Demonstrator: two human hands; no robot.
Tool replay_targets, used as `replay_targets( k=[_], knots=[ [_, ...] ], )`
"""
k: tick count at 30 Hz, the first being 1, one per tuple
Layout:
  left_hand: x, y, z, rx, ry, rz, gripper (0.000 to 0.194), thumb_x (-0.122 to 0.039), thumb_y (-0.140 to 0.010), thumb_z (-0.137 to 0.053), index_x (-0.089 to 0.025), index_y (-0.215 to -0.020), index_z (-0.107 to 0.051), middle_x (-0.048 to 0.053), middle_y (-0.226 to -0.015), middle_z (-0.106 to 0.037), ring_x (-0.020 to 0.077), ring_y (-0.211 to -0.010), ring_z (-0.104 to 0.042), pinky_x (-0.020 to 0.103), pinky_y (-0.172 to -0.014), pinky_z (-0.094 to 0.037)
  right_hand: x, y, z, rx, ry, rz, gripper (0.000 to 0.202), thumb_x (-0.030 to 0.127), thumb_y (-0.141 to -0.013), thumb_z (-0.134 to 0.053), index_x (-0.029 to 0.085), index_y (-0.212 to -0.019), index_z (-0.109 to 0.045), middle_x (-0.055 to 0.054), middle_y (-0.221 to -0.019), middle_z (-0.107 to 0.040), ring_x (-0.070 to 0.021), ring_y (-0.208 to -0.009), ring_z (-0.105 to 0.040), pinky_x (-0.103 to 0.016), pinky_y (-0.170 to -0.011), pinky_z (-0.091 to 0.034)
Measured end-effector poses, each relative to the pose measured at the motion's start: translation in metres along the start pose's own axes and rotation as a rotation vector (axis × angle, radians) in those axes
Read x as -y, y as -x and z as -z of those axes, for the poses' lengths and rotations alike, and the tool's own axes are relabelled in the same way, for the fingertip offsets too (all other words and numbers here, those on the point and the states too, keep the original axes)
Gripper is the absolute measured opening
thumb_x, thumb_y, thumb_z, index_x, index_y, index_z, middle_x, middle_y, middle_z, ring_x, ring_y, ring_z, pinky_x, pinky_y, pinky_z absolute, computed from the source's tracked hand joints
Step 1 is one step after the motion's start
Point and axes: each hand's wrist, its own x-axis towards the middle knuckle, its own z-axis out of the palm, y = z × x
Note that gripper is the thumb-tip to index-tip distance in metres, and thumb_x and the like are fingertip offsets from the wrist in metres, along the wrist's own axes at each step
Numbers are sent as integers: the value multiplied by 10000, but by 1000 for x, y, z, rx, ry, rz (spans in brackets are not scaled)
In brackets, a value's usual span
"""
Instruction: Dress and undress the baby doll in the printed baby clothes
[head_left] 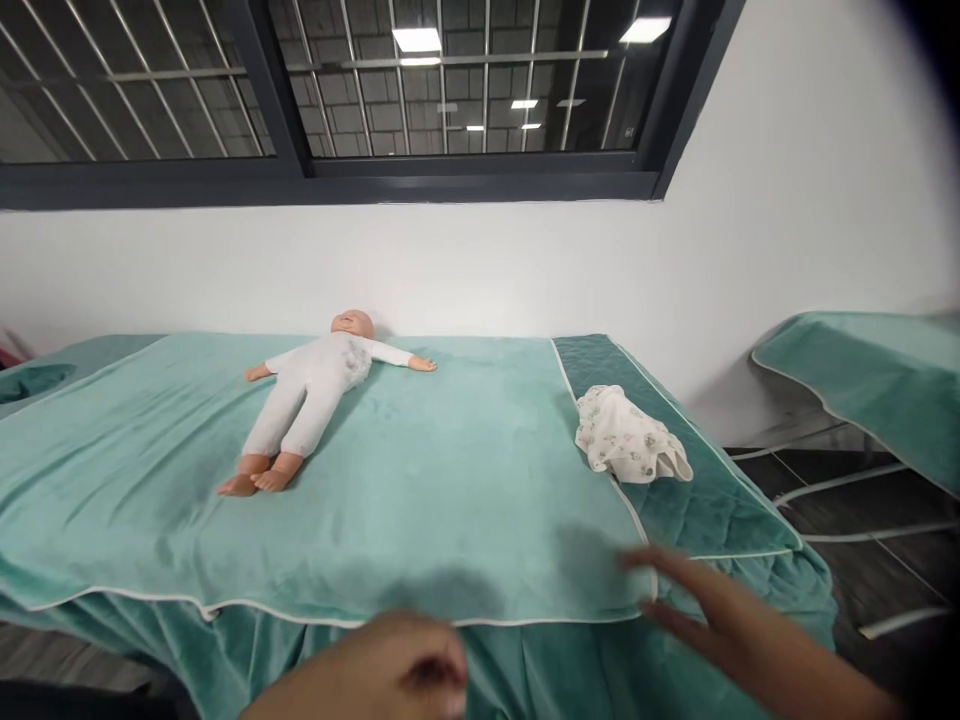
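Observation:
My left hand (394, 662), a little blurred, is above the bed's front edge with its fingers curled into a loose fist; nothing shows in them. To the right, my right hand (701, 598) reaches over the blanket's front corner, fingers stretched out and apart, holding nothing. Beyond it lies a crumpled white garment or cloth (626, 437) with a small print, apart from the hand. A baby doll (319, 375) in a white body suit lies on its back at the left, arms spread, its head towards the wall. Neither hand touches the doll.
A light green blanket (465, 450) with white piping covers the bed, over a darker quilted cover (712, 515). Behind is a white wall (480, 270) below a dark-framed barred window (480, 185). Another green-covered bed (870, 365) with metal legs stands at the right.

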Motion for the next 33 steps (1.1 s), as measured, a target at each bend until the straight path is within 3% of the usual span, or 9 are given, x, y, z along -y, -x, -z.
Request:
replay_targets(
  k=[3, 5, 7, 10, 14, 20, 26, 29, 33],
  knots=[
    [-24, -60, 16, -56, 149, -111, 302, -476, -916, -532, -198, -916, -649, 23, -860, -667, 161, -826, -631, 303, -800, -506, -27, -71, -6, -38, 62, 48, 550, 499, -923, -541, 241, -1400, -448, -106, -1416, -528, -286, -1299, -495, -413, -1061, -423],
    [-35, -98, 28, -151, 368, -218, 309, -465, -907, -553, -163, -920, -620, 36, -852, -653, 146, -771, -627, 297, -754, -518, -46, -112, -12, -178, 142, -88, 722, 576, -885, -548, 121, -1425, -395, -216, -1438, -471, -363, -1313, -459, -481, -1037, -414],
    [-39, -132, 42, -246, 578, -262, 298, -447, -877, -610, -154, -929, -608, 58, -914, -649, 153, -778, -637, 311, -736, -541, -60, -140, -22, -188, 159, -291, 872, 632, -840, -563, 57, -1453, -331, -277, -1430, -452, -407, -1290, -468, -497, -990, -429],
    [-36, -178, 66, -351, 942, -295, 249, -366, -847, -666, -166, -983, -611, 86, -994, -666, 181, -845, -665, 356, -780, -564, -68, -163, -37, -91, 119, -474, 770, 612, -851, -537, 101, -1412, -413, -243, -1346, -550, -386, -1179, -556, -445, -903, -450],
    [-20, -222, 85, -338, 1200, -315, 196, -249, -837, -672, -152, -1004, -637, 120, -1067, -692, 225, -977, -682, 405, -897, -549, -57, -173, -41, -132, 53, -437, 484, 543, -894, -474, 207, -1224, -589, -103, -1121, -683, -300, -1004, -623, -381, -825, -434],
    [-6, -235, 78, -242, 1169, -426, 285, -313, -861, -672, -164, -1104, -654, 153, -1199, -678, 277, -1107, -650, 471, -991, -488, 9, -195, -29, -164, -284, -306, 354, 498, -875, -533, 224, -1052, -671, -28, -960, -694, -219, -859, -607, -321, -773, -431],
    [-10, -224, 67, -272, 1137, -544, 628, -267, -738, -789, -252, -1332, -584, 99, -1325, -636, 283, -1206, -600, 379, -1020, -462, 93, -227, -52, -62, -584, -134, 353, 528, -901, -516, 215, -955, -671, 6, -838, -648, -162, -758, -556, -268, -680, -417],
    [-9, -224, 64, -315, 1152, -541, 600, -286, -726, -791, -225, -1298, -620, 105, -1215, -697, 288, -1135, -639, 382, -971, -497, 106, -243, -66, -19, -622, -78, 371, 538, -897, -519, 200, -796, -635, 22, -734, -589, -142, -696, -513, -258, -637, -394],
    [-7, -233, 63, -392, 1152, -506, 388, -284, -751, -761, -178, -1122, -717, 107, -1084, -740, 277, -1070, -661, 388, -943, -507, 94, -273, -69, -11, -711, -121, 396, 574, -834, -589, 197, -713, -604, 17, -681, -584, -152, -659, -522, -268, -605, -404]
  ],
)
